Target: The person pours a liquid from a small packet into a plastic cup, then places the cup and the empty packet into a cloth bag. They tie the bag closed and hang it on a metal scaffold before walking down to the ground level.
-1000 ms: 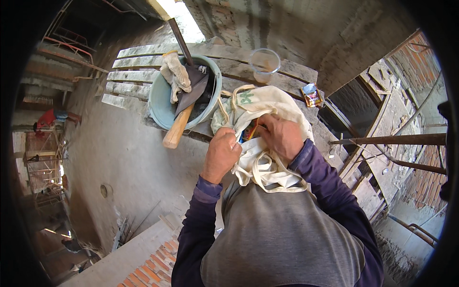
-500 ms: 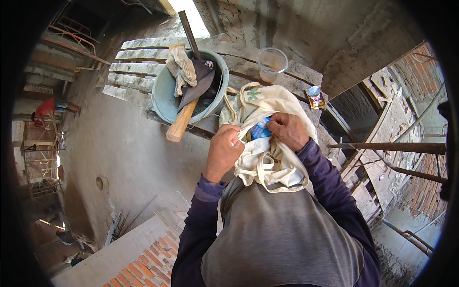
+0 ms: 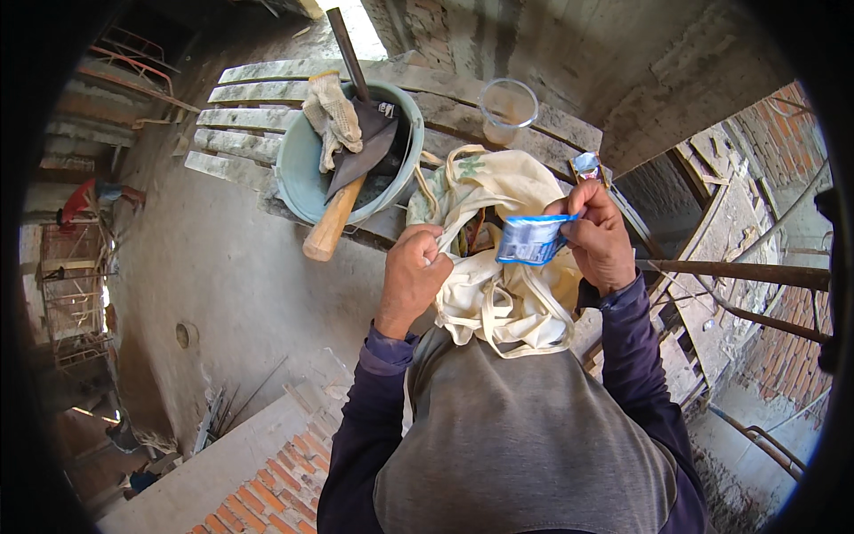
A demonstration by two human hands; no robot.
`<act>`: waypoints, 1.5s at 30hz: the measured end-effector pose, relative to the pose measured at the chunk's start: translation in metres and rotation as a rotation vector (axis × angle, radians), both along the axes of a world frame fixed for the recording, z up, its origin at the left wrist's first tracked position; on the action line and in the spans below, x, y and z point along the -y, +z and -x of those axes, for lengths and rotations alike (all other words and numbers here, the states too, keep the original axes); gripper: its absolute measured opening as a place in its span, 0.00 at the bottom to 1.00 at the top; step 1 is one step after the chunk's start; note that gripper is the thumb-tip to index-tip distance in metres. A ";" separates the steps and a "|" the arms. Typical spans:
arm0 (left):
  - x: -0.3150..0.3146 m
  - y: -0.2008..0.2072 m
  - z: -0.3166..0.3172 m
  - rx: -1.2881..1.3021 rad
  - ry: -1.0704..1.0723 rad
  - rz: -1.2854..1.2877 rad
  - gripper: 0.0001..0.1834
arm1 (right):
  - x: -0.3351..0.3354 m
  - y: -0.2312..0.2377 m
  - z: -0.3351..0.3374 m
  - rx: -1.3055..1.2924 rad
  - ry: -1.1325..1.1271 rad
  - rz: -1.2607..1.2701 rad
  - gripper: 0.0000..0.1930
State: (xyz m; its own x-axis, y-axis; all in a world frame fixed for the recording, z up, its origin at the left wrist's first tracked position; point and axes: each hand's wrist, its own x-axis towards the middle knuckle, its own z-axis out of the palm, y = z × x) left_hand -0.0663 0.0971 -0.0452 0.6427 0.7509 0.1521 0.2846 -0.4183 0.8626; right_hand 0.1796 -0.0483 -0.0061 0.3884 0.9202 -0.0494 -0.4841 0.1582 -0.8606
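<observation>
Between the thumb and fingers of my right hand (image 3: 601,233) is a small blue and white packet (image 3: 532,240), held above the open mouth of a cream cloth bag (image 3: 511,185). My left hand (image 3: 412,278) is closed on the left edge of that bag's opening and pulls the cloth aside. Inside the mouth a few coloured items show, too little seen to name. The bag's straps and folds lie close against my shirt front.
Left of the bag stands a pale green bucket (image 3: 291,182) with knitted gloves (image 3: 332,117) and a wooden-handled tool (image 3: 335,221). A clear plastic cup (image 3: 508,133) and small packet (image 3: 586,164) rest on the slatted planks (image 3: 236,143). Rusty metal bars (image 3: 738,271) run at the right. Far left, a person bends down.
My right hand has come out of the bag with the blue and white packet and moved up to the right. My left hand still grips the bag's edge.
</observation>
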 end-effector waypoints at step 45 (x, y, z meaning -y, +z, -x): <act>0.022 0.008 -0.006 -0.337 -0.394 -0.081 0.08 | 0.013 -0.047 0.029 1.331 0.642 0.387 0.23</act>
State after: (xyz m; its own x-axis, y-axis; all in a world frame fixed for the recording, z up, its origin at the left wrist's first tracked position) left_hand -0.0603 0.0751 -0.0376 0.8972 0.4369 -0.0648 0.3489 -0.6109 0.7107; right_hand 0.1507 -0.0609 -0.0532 -0.1030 0.9581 -0.2672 0.7531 -0.1003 -0.6502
